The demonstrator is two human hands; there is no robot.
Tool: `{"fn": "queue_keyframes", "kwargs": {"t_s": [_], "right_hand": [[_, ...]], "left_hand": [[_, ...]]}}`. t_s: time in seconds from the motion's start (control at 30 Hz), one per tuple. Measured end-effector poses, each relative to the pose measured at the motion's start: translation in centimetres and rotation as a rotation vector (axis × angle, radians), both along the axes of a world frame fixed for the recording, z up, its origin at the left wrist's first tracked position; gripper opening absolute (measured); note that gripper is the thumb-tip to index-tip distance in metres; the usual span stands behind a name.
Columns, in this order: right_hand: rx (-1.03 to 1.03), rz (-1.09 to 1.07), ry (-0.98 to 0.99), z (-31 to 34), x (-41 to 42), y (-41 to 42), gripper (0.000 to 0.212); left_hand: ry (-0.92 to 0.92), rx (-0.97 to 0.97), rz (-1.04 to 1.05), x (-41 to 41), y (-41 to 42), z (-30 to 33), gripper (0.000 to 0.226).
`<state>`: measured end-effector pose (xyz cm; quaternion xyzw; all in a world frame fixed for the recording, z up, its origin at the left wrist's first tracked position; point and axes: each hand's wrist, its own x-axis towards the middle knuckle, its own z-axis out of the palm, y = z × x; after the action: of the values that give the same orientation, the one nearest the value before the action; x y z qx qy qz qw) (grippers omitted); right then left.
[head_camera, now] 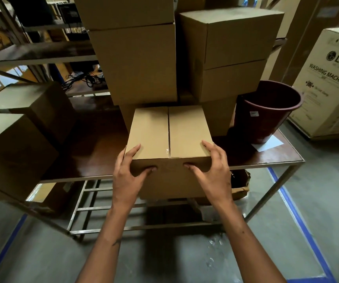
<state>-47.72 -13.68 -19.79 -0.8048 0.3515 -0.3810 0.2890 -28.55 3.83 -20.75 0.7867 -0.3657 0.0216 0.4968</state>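
Right, left to right. The plain brown cardboard boxes (pixel 11 152) on the dark wooden tabletop (pixel 95 152) sit well apart from your left hand (pixel 126 176), so no issue there. That hand clamps the near left corner of the small taped brown cardboard box (pixel 169 133), thumb on the front face, fingers wrapped over the side edge. Your right hand (pixel 215 172) mirrors it on the near right corner. Both hold by squeeze only, with nothing under the base, so it will likely slip if the load is heavy.

The box sits at the table's front edge, front face overhanging it, back close to the tall stack of brown cartons (pixel 135 64). Shoving it in crooked could nudge that stack. The maroon plastic bucket (pixel 266 111) on the right is near but not touching.

The box top is up and level. The tape seam runs straight away from you, so I'd take the long axis as front-to-back.
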Motion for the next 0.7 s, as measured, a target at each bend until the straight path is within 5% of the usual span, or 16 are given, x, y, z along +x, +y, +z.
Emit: {"fn": "queue_keyframes", "kwargs": {"t_s": [0.37,0.7], "right_hand": [[0.058,-0.029,-0.143,3.7,-0.7,1.1,0.112],[-0.355,0.141,0.036,6.8,3.7,2.6,0.106]], "left_hand": [[0.092,-0.194,0.022,-1.2,0.2,-0.4,0.079],[0.29,-0.159,0.165,-3.0,0.7,-5.0,0.07]]}}
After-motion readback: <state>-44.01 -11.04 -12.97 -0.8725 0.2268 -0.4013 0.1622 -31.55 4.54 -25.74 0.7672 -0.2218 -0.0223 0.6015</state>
